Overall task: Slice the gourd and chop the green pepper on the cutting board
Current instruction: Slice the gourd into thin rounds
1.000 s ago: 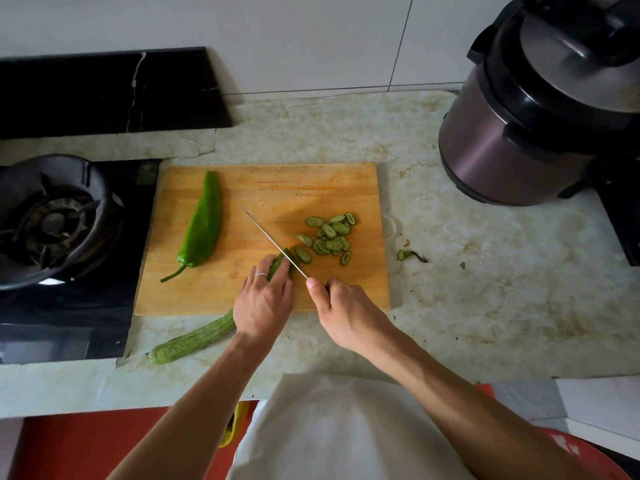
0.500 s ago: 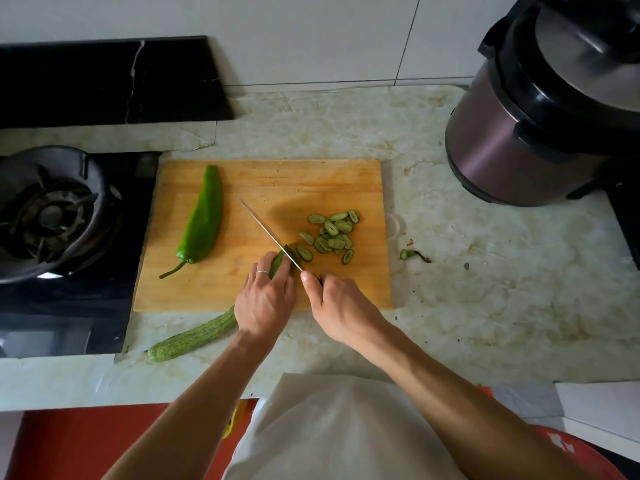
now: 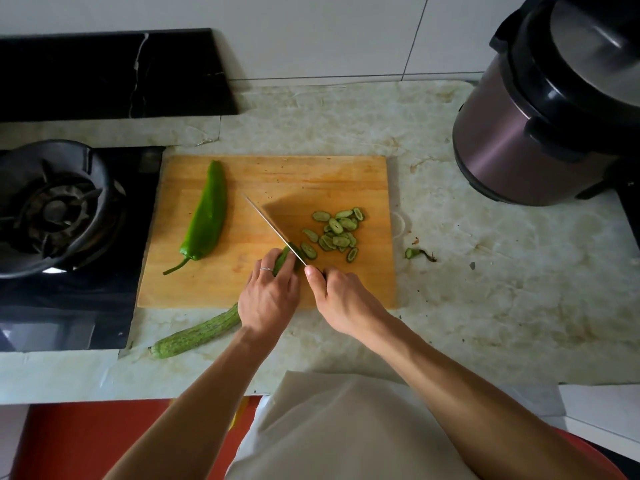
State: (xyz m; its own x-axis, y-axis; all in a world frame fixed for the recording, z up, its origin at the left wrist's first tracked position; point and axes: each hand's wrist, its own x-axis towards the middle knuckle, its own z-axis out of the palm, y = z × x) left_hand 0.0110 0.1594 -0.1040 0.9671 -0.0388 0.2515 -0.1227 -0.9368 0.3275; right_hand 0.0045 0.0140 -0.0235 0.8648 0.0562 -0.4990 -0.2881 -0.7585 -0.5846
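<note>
Fingers [image 3: 277, 263] of left hand [image 3: 268, 299] curled round gourd [image 3: 195, 336] on cutting board [image 3: 214, 289]; right hand [image 3: 341, 296] gripping knife [image 3: 273, 228]. Risk: blade nicking fingertips so close. Green pepper [image 3: 206, 216] whole, alongside.

Home kitchen: black gas burner [image 3: 55, 209], pale marbled stone countertop [image 3: 485, 289], rectangular wooden cutting board [image 3: 277, 174], purple-brown electric pressure cooker [image 3: 519, 140].

Both hands at work, arms reaching forward.
Left hand [image 3: 268, 299] grips the gourd [image 3: 197, 336]; right hand [image 3: 341, 299] holds the knife [image 3: 273, 228].
</note>
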